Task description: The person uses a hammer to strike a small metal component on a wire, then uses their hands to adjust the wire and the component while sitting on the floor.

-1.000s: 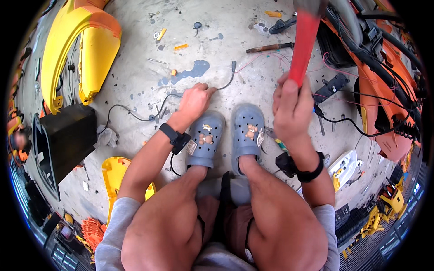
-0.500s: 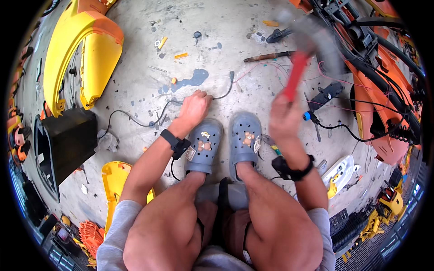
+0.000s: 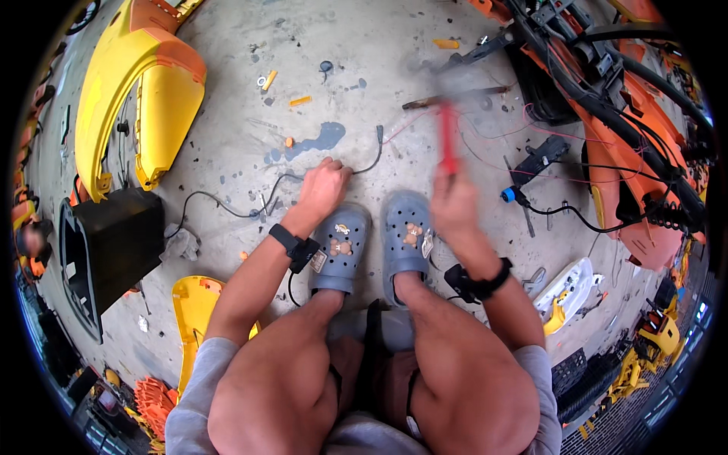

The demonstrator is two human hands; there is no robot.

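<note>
My right hand [image 3: 455, 203] is wrapped round the red handle of a hammer [image 3: 447, 140]. Motion smears the hammer's head, which is above the floor beyond my right shoe. My left hand [image 3: 326, 186] is closed at the floor just past my left shoe, its fingers pinching a thin dark cable [image 3: 220, 201]. From the hand the cable snakes left toward a black box-shaped part [image 3: 121, 246]. Its other stretch curves right to a small plug end [image 3: 380, 135]. The spot under my left fingers is hidden.
Yellow body panels [image 3: 173, 114] stand at the far left, and an orange frame [image 3: 644, 174] with black tubes and wires fills the right. Thin pink wires, a blue-tipped connector [image 3: 509, 195] and a white shell [image 3: 567, 296] lie nearer. My grey clogs [image 3: 340, 243] are between my hands.
The hammer in my right hand has swung left toward the middle, and that hand has moved left with it. My left hand keeps its place on the cable.
</note>
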